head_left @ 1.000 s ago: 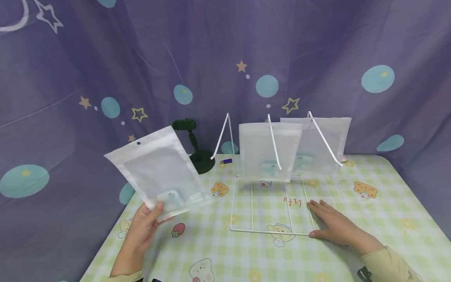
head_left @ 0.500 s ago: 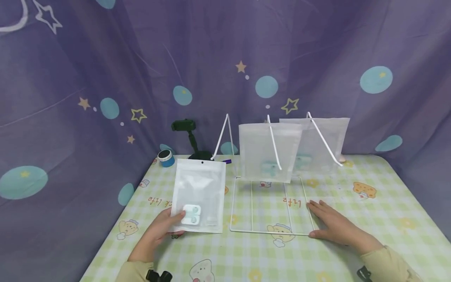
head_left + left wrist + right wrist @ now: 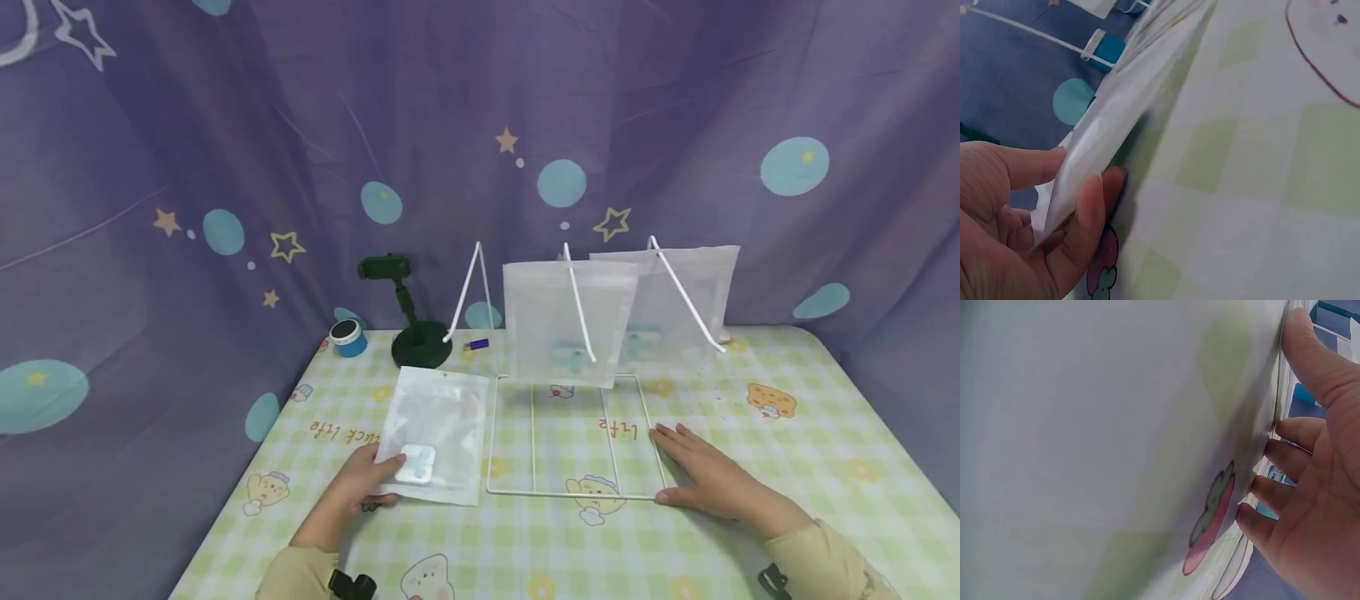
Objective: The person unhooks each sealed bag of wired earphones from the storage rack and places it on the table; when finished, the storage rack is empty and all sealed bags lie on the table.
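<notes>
My left hand [image 3: 354, 482] pinches the lower left corner of a translucent white zip pouch [image 3: 456, 417]. Inside the pouch shows a small white square piece with pale teal shapes. In the left wrist view, thumb and fingers lie on opposite faces of the pouch [image 3: 1094, 134], which slants just above the tablecloth. A white wire display rack [image 3: 573, 494] stands right of it, with one pouch [image 3: 536, 308] on its middle hook and another [image 3: 705, 279] on its right hook. The left hook [image 3: 467, 287] bears nothing. My right hand [image 3: 708, 475], fingers extended, rests against the rack base's right side.
At the back left are a black phone stand [image 3: 422, 344] and a blue jar [image 3: 349, 340] with a dark top. A small purple object [image 3: 476, 344] lies behind the left hook. A checked cloth [image 3: 795, 467] covers the table; a purple curtain [image 3: 450, 108] hangs behind.
The left hand has brought the pouch down and to the right from its raised, tilted position, and it is now low beside the rack. My right hand stays at the rack base.
</notes>
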Motion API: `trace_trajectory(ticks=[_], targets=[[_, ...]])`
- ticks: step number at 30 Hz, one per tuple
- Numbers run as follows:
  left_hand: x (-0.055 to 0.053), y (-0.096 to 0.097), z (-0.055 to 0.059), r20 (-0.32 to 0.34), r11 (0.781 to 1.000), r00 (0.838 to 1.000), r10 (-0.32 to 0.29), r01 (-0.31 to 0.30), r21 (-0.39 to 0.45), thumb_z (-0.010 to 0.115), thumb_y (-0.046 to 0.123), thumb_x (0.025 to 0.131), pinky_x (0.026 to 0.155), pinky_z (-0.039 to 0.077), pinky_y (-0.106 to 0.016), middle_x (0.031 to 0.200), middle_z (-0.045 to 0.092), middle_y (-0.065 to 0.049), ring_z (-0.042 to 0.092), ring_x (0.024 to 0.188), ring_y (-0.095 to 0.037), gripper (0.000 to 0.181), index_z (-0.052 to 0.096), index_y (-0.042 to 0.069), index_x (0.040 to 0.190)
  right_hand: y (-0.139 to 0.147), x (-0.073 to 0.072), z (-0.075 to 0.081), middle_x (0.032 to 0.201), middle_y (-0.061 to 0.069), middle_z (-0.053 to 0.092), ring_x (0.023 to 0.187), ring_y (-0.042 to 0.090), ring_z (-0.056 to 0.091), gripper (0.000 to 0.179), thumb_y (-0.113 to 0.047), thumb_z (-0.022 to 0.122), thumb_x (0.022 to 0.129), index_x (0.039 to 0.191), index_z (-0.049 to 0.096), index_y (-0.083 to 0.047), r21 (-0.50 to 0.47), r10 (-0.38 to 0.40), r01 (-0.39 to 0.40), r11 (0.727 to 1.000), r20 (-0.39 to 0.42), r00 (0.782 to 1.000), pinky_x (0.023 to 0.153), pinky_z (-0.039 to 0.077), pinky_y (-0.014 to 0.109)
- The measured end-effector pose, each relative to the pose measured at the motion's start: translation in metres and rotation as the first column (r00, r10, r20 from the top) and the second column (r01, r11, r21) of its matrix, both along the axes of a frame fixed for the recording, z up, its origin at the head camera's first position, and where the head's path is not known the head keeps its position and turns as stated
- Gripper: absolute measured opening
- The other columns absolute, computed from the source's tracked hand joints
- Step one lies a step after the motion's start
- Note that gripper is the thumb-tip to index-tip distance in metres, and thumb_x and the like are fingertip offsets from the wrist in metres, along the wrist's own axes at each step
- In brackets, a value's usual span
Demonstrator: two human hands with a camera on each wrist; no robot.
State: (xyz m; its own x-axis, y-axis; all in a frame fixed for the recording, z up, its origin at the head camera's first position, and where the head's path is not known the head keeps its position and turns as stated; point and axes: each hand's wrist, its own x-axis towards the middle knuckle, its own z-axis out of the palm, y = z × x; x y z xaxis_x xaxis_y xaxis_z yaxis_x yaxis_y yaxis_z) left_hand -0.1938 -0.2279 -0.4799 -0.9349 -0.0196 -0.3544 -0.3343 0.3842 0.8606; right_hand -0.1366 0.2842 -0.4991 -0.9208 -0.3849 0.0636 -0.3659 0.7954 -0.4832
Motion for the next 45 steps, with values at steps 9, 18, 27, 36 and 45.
trace_trajectory(ticks=[9,18,27,36,45], targets=[[0.005,0.004,0.005,-0.096,0.897,0.993,-0.062,0.013,-0.442,0.073,0.03,0.086,0.05,0.049,-0.031,0.084,0.055,-0.013,0.054,0.064,-0.022,0.041,0.054,-0.004,0.098,0.0,0.001,-0.001,0.147,0.027,0.039,0.133,0.056,0.028,0.093,-0.052,0.075,0.077,0.144,0.042,0.004,-0.014,0.011,-0.011,1.0,0.006,1.0,0.102,0.029,0.067],[0.009,0.01,0.023,-0.186,0.682,0.969,-0.161,-0.027,-0.73,0.072,0.043,0.084,0.069,0.048,-0.046,0.097,0.062,-0.017,0.058,0.084,-0.034,0.054,0.062,-0.004,0.108,0.0,0.0,-0.002,0.145,0.028,0.041,0.132,0.057,0.03,0.093,-0.051,0.076,0.076,0.142,0.044,0.005,-0.008,0.018,-0.018,1.0,-0.021,1.0,0.102,0.03,0.067],[0.002,0.058,0.041,-0.523,0.806,0.819,-0.235,-0.137,-0.575,0.072,0.021,0.087,0.093,0.045,-0.052,0.115,0.063,-0.02,0.057,0.109,-0.041,0.033,0.067,0.0,0.112,0.0,0.0,-0.002,0.147,0.027,0.039,0.134,0.056,0.028,0.094,-0.052,0.075,0.076,0.144,0.043,0.004,-0.008,0.005,-0.005,1.0,0.006,1.0,0.103,0.028,0.067],[-0.023,0.115,0.027,-0.599,0.945,0.748,-0.284,0.113,-0.307,0.069,0.013,0.09,0.085,0.052,-0.05,0.123,0.061,-0.016,0.06,0.107,-0.038,0.034,0.063,0.001,0.122,0.0,0.001,-0.001,0.148,0.027,0.039,0.134,0.056,0.027,0.094,-0.053,0.075,0.076,0.144,0.042,0.004,-0.022,0.01,-0.01,1.0,0.019,1.0,0.102,0.029,0.068],[-0.05,0.158,0.021,-0.605,0.973,0.763,-0.226,0.2,-0.112,0.068,0.01,0.09,0.091,0.048,-0.054,0.143,0.044,-0.021,0.052,0.119,-0.042,0.06,0.043,0.001,0.143,0.001,0.002,-0.001,0.148,0.027,0.037,0.134,0.056,0.027,0.094,-0.053,0.073,0.078,0.145,0.041,0.003,-0.025,0.016,-0.016,1.0,0.022,1.0,0.101,0.029,0.068]])
